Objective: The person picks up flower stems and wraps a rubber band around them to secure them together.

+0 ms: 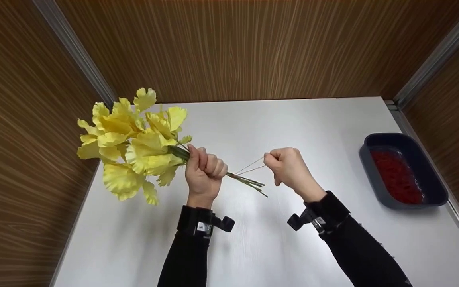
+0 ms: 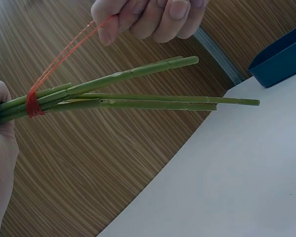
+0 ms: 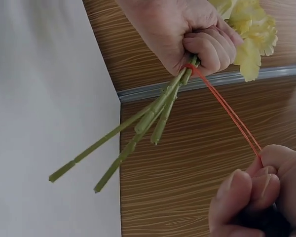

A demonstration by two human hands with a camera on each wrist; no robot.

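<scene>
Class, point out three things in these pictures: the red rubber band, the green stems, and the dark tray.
red rubber band (image 2: 33, 104), left wrist view, the wraps around the stems
green stems (image 3: 119, 129), right wrist view, mid-length
dark tray (image 1: 432, 175), head view, right wall

You are not looking at any readable text, label, brand, number or sign here. The small pale tag on your left wrist strap (image 1: 201, 227) is showing marks too tiny to make out.

A white table (image 1: 261, 131) stands between brown wood walls. A dark blue tub (image 1: 432, 187) sits on it at the right edge, with red stuff (image 1: 396, 176) inside.
</scene>
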